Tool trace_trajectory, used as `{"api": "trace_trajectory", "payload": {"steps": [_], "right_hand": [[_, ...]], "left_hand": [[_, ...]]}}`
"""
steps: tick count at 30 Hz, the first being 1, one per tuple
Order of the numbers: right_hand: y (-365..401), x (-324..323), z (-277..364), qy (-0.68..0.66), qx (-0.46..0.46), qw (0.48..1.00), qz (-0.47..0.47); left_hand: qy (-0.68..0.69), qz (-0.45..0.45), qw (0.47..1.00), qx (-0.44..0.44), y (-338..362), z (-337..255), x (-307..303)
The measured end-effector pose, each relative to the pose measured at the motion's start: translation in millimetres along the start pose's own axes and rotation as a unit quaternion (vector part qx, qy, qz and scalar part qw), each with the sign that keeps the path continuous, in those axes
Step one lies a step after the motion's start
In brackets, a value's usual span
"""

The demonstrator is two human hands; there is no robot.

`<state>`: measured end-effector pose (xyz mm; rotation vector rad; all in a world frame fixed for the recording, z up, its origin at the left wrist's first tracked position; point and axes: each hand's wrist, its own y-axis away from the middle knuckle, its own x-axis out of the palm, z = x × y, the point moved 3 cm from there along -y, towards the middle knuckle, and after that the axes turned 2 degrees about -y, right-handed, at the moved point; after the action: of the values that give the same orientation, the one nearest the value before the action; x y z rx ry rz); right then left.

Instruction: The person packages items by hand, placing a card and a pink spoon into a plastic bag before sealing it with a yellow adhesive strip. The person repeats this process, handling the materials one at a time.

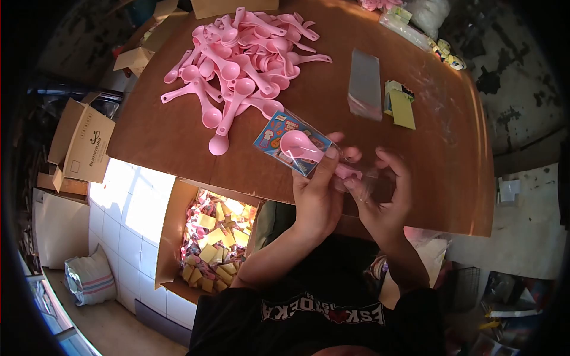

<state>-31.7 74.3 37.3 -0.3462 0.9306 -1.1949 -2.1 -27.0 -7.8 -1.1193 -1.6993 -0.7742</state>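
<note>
My left hand [320, 204] is closed around a clear plastic bag with a pink measuring spoon [298, 146] and a blue printed card [268, 134] inside. The spoon's bowl points up and left, over the card. At the bag's other end, near the spoon handle [349, 172], my right hand [387, 193] has its fingers apart and curved. Its thumb touches the loose clear plastic [369, 183] there. Just beyond the bag lies a big heap of pink measuring spoons [246, 62] on the brown table [436, 160].
Flat clear bags [364, 83] lie stacked beside yellow-backed cards [403, 110]. Below the table's near edge, an open carton [168, 237] holds many packed pieces. A cardboard box [89, 139] stands at left, above a white sack [90, 277]. More plastic-wrapped things [448, 53] line the far right edge.
</note>
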Motion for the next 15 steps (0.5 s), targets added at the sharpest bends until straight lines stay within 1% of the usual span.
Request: {"api": "trace_trajectory", "payload": {"steps": [1,2,4,5,6,7,8,9,10,11,12,13,14,15], "right_hand": [[-14.5,-8.0,12.0,0.115,-0.115,0.987,0.010],[-22.2,-14.5,10.3,0.117,-0.114,0.986,0.009],[-34.4,-27.6,5.1,0.069,-0.095,0.992,0.040],[-48.4,-37.0,8.5,0.072,-0.093,0.992,0.036],[-66.8,-48.7,13.6,0.069,-0.082,0.994,0.012],[-81.1,-56.5,12.7,0.065,-0.073,0.995,-0.013],[-92.2,-59.1,5.2,0.069,-0.073,0.995,-0.016],[-103.0,-56.8,-3.2,0.095,-0.065,0.991,0.063],[-108.0,-54.9,-6.5,0.121,-0.056,0.981,0.142],[-108.2,-56.6,-1.1,0.125,-0.056,0.981,0.138],[-108.1,-53.6,5.4,0.046,0.043,0.986,0.155],[-105.9,-50.2,7.8,-0.034,0.141,0.974,0.171],[-105.5,-49.7,8.8,-0.033,0.139,0.975,0.172],[-105.4,-47.9,9.7,-0.016,0.111,0.975,0.193]], "left_hand": [[-0.009,0.010,0.999,-0.029,0.9,5.6,3.4],[-0.004,0.029,0.997,-0.078,2.0,12.6,7.2],[0.008,0.124,0.979,-0.159,1.1,20.4,11.3],[0.022,0.165,0.964,-0.208,0.2,18.5,19.0],[-0.015,0.184,0.946,-0.268,0.4,12.9,21.2],[-0.087,0.234,0.926,-0.282,1.3,9.8,15.5],[-0.154,0.277,0.898,-0.305,-0.7,0.7,2.6],[-0.220,0.318,0.863,-0.325,-2.3,-5.8,-1.1],[-0.220,0.323,0.860,-0.327,1.2,-3.2,2.2],[-0.343,0.242,0.897,-0.139,0.6,-10.8,5.2],[-0.443,0.144,0.883,0.059,1.7,-23.5,11.4],[-0.442,0.144,0.883,0.060,-2.2,-25.8,18.4],[-0.535,0.152,0.807,0.200,-10.2,-34.3,30.9],[-0.610,0.155,0.702,0.334,-16.2,-40.4,42.3]]}}
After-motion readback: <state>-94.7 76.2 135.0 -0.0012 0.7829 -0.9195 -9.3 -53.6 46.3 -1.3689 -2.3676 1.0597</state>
